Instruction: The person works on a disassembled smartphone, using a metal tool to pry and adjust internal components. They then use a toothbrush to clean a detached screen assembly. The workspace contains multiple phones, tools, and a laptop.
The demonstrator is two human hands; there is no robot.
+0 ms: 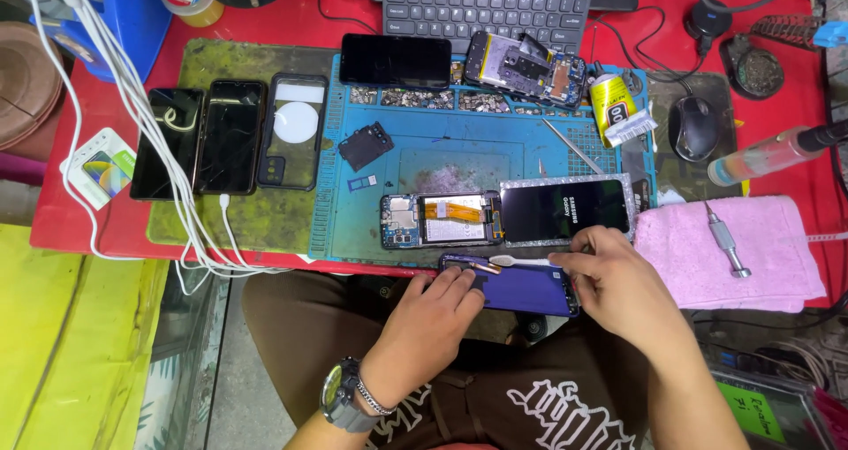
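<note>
Blue, glossy and rectangular, the phone back cover (pixel 521 289) sits at the near edge of the desk (pixel 88 220), over the person's lap, with its long side running left to right. The left hand (pixel 433 313) lies on the cover's left end, fingers curled over it; a metal wristwatch (pixel 346 397) circles that wrist. The right hand (pixel 618 282) closes its fingertips on the handle of a small white toothbrush (pixel 521 261), held flat along the cover's upper edge. The right hand hides the cover's right end, so the grip there cannot be made out.

Just beyond, on a blue silicone work mat (pixel 353 229) with a ribbed border, lies an opened phone frame (pixel 439 219) showing an orange flex strip, and beside it a dark glass screen assembly (pixel 565 210). A pink terry towel (pixel 777 256) to the right carries a short steel screwdriver (pixel 728 241). Three dark-screened phones (pixel 228 137) lie side by side on a stained green pad at left, crossed by white cables (pixel 141 114). The keyboard at the far edge is cut off by the frame.
</note>
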